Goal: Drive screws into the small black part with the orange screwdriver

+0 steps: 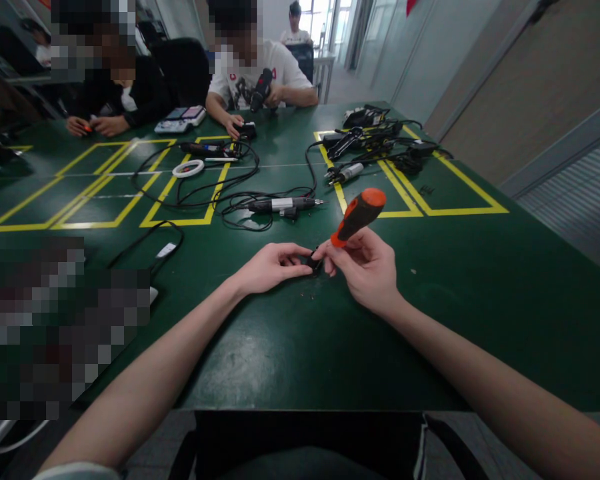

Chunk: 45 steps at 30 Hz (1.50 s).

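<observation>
In the middle of the green table, my left hand [275,269] pinches a small black part [313,261] against the tabletop; what kind of part it is I cannot make out. My right hand [367,270] has its fingers closed round the lower end of a screwdriver [359,217] with an orange and black handle. The screwdriver leans, its handle end up and to the right. Its tip points down toward the black part, though my fingers hide most of the shaft. A few tiny bits lie on the table just below the part.
Beyond my hands lies a corded pen-shaped power tool [285,205]. Further off are a white ring [188,168], looped black cables and a pile of black tools [360,140]. Yellow tape [470,211] marks the green table [480,300]. Across it, a person [280,63] holds a cordless drill [261,90].
</observation>
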Motion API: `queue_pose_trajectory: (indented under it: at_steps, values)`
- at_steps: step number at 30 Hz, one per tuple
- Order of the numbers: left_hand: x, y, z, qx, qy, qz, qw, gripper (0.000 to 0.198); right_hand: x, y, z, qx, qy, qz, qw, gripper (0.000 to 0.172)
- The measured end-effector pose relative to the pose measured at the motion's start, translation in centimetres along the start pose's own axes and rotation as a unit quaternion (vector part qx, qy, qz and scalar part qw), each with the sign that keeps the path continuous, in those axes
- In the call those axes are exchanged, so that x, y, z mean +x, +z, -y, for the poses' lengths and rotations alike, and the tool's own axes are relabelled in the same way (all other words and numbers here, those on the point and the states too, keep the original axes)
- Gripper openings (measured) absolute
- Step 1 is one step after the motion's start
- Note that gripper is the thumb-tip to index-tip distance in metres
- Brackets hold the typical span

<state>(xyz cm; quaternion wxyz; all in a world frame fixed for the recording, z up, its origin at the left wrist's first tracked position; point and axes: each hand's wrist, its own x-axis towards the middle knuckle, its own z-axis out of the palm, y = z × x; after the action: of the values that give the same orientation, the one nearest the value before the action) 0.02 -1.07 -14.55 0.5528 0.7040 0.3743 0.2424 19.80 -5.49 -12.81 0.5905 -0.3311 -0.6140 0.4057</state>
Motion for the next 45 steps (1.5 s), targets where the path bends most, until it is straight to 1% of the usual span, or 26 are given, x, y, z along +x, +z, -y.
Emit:
queue_pose_trajectory:
  at_steps: [3,10,13,15,20,23,26,30,33,35,39,45]
  values:
    - [0.04,0.01,0.05,0.01,0.001,-0.002,1.0,0.04,0.11,0.03,0.14,-0.008,-0.003,-0.004,1.0,0.032]
    - [0.12,0.11,0.3,0.002,-0.004,-0.008,1.0,0.041,0.16,-0.15,0.04,-0.018,-0.005,0.022,1.0,0.037]
    - [0.12,0.05,0.26,0.0,0.003,0.0,1.0,0.039,0.06,-0.2,-0.06,-0.008,-0.007,0.037,0.999,0.034]
    - [0.11,0.02,0.21,-0.003,0.004,0.004,1.0,0.038,0.01,-0.16,-0.13,0.008,-0.003,0.035,0.999,0.03]
    - [0.09,0.11,0.19,-0.005,-0.001,0.004,1.0,0.04,0.1,0.0,-0.18,0.016,0.008,0.013,1.0,0.032]
    - [0.1,0.16,0.24,-0.004,-0.004,-0.005,1.0,0.041,0.19,-0.01,-0.07,0.0,0.01,0.012,1.0,0.032]
    - [0.1,0.15,0.23,-0.007,-0.006,-0.005,1.0,0.039,0.19,-0.06,-0.12,0.008,0.016,0.02,1.0,0.033]
    - [0.07,0.1,0.05,-0.016,-0.005,-0.003,1.0,0.036,0.03,-0.07,-0.48,0.049,-0.005,0.045,0.998,0.027]
    - [0.05,0.09,-0.04,-0.02,-0.001,-0.005,1.0,0.035,0.0,-0.01,-0.7,0.068,-0.028,0.054,0.996,0.03]
    - [0.04,0.09,-0.04,-0.02,0.0,-0.004,1.0,0.035,0.06,0.03,-0.73,0.062,-0.036,0.054,0.996,0.03]
    - [0.03,0.08,-0.01,-0.017,-0.003,-0.002,1.0,0.035,0.24,0.07,-0.57,0.037,-0.025,0.06,0.997,0.025]
    - [0.06,0.06,0.06,-0.01,-0.006,-0.003,1.0,0.038,0.31,-0.08,-0.34,0.059,0.009,0.046,0.997,0.032]
